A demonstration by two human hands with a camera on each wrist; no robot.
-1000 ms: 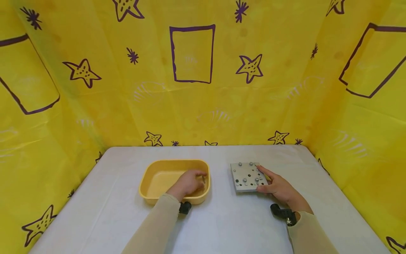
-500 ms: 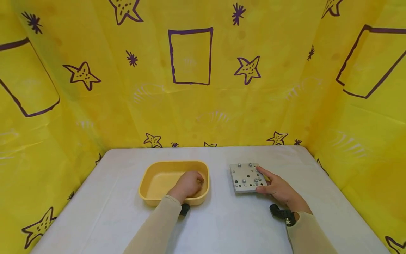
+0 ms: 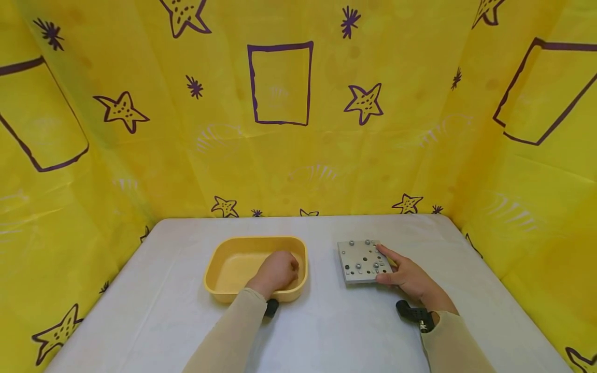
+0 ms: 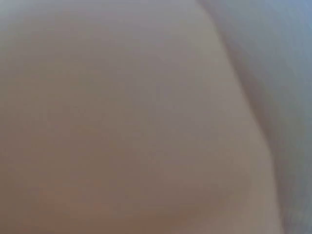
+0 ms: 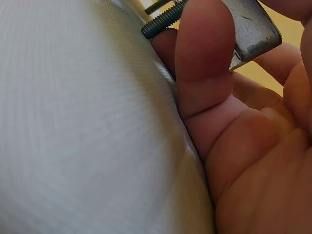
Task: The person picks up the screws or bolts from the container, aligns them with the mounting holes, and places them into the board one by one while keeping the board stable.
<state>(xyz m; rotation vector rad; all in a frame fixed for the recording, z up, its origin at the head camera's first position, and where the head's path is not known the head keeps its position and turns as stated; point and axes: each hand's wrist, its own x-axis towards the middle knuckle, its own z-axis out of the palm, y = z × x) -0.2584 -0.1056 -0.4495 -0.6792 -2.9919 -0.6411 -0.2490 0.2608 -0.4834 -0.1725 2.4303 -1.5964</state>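
Note:
In the head view, my left hand (image 3: 276, 272) reaches down into the right end of a yellow plastic bin (image 3: 215, 259). Its knuckles face up and its fingers curl in; whatever lies between the fingertips is hidden. Only blurred close-up skin fills the left wrist view. My right hand (image 3: 412, 282) grips the right edge of a square silver metal plate (image 3: 354, 255) with several holes and bolt heads on its face. Seen from the right wrist, a dark threaded bolt shank (image 5: 163, 22) sticks out below the plate near the fingers.
A white cloth covers the table (image 3: 326, 331) under both bin and plate. Yellow patterned curtains (image 3: 280, 171) close off the back and both sides. A black wrist camera (image 3: 415, 313) sits at my right sleeve.
One second ago a small metal piece showed at my left fingers; now it is out of sight. The left hand has turned slightly and its fingers have drawn in. The right hand keeps its grip.

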